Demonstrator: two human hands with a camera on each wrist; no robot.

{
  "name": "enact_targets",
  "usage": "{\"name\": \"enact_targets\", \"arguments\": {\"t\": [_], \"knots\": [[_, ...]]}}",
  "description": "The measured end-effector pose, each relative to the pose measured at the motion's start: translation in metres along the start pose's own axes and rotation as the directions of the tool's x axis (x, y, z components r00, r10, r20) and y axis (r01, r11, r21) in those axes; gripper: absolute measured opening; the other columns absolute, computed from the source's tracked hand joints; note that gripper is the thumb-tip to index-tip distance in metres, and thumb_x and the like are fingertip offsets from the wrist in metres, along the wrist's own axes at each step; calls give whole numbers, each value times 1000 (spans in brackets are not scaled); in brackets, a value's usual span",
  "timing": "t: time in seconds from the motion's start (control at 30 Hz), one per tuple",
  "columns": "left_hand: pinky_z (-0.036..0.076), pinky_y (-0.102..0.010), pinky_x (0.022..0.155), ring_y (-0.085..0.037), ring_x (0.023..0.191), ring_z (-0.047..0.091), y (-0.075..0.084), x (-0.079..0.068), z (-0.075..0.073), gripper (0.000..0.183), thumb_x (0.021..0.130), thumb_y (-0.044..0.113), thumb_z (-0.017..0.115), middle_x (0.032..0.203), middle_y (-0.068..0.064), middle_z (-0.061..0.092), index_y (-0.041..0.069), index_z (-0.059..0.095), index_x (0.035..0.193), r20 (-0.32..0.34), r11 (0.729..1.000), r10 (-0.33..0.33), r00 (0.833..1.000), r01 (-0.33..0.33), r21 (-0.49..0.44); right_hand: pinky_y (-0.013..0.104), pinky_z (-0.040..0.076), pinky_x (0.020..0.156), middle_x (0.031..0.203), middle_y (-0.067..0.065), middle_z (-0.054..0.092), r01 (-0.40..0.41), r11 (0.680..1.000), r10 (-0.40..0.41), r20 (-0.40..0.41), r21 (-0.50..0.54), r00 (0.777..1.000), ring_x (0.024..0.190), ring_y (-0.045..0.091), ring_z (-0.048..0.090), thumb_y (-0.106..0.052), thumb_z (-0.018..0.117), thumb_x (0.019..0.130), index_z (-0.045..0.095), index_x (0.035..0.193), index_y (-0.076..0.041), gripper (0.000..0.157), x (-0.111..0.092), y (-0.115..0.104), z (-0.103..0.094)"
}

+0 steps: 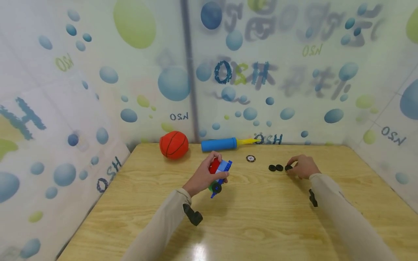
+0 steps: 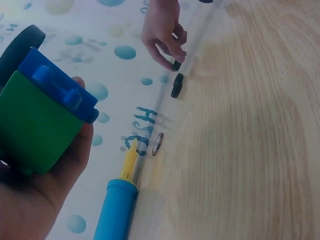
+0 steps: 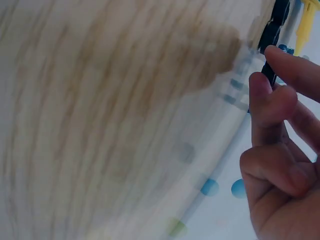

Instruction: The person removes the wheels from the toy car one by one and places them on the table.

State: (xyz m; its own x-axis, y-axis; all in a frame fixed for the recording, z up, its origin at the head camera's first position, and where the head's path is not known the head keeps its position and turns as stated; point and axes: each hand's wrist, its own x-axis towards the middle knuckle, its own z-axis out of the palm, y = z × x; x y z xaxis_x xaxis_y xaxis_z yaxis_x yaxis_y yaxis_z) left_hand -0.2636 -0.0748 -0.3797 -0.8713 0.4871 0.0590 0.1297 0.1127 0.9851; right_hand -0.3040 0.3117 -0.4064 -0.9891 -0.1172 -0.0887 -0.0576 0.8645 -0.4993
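Toy vehicle (image 1: 223,166) is up off the surface (image 1: 254,217) in your left grip (image 1: 205,174), thumb and fingers wrapped round its blocks; squeeze unevenly and a piece could pop loose, relax and it drops. Your right grip (image 1: 303,167) pinches the rightmost black disc (image 1: 289,168); can't tell if it's lifted. Small thing, so a loose pinch may let it slip. Two other black discs (image 1: 279,168) lie just beside it, so stray fingertips could knock them. Patterned chip (image 1: 250,158) sits farther left; blue pump (image 1: 219,145) and red ball (image 1: 174,145) are at the back, and the ball may roll if bumped.
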Motion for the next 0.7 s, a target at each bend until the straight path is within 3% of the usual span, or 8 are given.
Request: {"name": "enact_targets", "arguments": {"t": [0.13,0.3,0.5,0.7], "knots": [[62,-37,78,-22,81,73,1,-1,1,34,94,12,69,111,-16,57,17,40,111,7,1000,16,1000,-16,-2,32,49,58,94,22,73,-14,1000,14,-2,-21,1000,65,19,61,-15,75,86,68,118,3,37,6,3,3],[62,-38,78,-22,81,74,0,-2,2,33,94,8,67,111,-17,58,17,40,112,12,1000,22,1000,-22,3,35,49,66,106,25,71,-13,997,12,-13,-73,1000,78,25,61,-18,76,85,70,117,0,38,13,8,6],[62,-38,79,-22,81,74,0,-2,2,34,94,12,69,112,-16,58,17,41,112,8,1000,12,1000,-12,3,34,46,65,117,30,68,-14,998,14,-7,-67,1000,75,23,56,-18,75,85,69,121,-1,40,15,12,8],[62,-39,82,-22,82,74,2,-2,2,35,93,14,71,115,-17,58,18,42,113,1,1000,-3,1000,3,14,33,46,66,107,25,71,-28,998,27,-7,-49,1000,79,25,60,-18,74,86,69,122,-2,40,16,15,8]]}}
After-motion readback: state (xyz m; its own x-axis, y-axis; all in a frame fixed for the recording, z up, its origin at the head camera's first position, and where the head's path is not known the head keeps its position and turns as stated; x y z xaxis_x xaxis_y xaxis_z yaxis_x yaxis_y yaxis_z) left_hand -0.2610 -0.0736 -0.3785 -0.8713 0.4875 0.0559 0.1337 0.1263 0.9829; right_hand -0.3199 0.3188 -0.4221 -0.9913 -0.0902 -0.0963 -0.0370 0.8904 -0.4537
